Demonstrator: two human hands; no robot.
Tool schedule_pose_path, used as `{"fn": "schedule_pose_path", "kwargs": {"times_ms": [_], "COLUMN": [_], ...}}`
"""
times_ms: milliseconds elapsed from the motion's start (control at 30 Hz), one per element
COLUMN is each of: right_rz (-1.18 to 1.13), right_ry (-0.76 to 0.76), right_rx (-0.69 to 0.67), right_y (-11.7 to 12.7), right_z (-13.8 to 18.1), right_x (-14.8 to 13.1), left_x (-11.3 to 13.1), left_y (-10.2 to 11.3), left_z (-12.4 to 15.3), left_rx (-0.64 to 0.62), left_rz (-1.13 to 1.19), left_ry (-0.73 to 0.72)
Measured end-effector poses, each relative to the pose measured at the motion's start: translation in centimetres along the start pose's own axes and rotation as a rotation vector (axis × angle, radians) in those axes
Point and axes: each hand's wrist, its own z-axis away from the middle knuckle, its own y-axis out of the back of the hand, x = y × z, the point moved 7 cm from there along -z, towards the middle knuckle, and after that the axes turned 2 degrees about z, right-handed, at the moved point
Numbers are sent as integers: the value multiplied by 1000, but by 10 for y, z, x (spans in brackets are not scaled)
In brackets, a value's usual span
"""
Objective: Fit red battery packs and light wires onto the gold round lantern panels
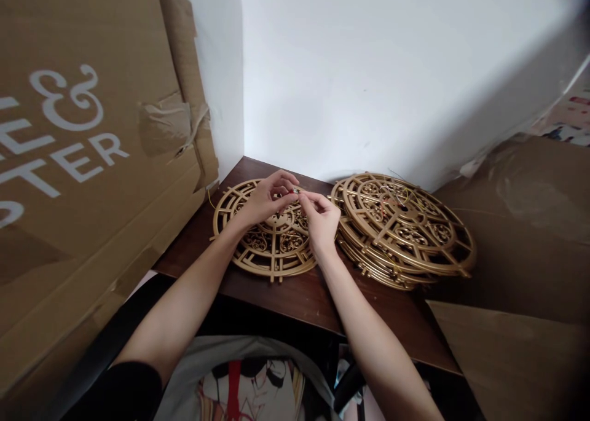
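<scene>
Above a round gold openwork panel (275, 266), my left hand (270, 198) and my right hand (321, 219) meet fingertip to fingertip. A small silvery piece (295, 190) with a touch of red shows between thumb and finger of my left hand; its exact kind is too small to make out. My right hand is closed in a pinch right beside that piece, and what lies in its fingertips is hidden. The panel lies flat under both hands, with scrollwork between its spokes, its centre partly covered by the hands.
A leaning stack of similar gold panels (405, 224) stands to the right, thin coloured wires (405, 196) on top. All rest on a dark wooden table (295, 301) against a white wall (345, 70). Large cardboard boxes flank it, one left (106, 181), one right (520, 224).
</scene>
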Motion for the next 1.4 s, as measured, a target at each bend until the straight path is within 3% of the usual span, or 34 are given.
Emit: {"fn": "schedule_pose_path", "kwargs": {"times_ms": [1400], "right_rz": [-24], "right_ry": [0], "right_rx": [-39], "right_y": [-1], "right_z": [1], "right_x": [6], "left_x": [4], "left_y": [0], "left_z": [1], "left_rx": [-48], "left_rz": [-45], "left_ry": [-4]}}
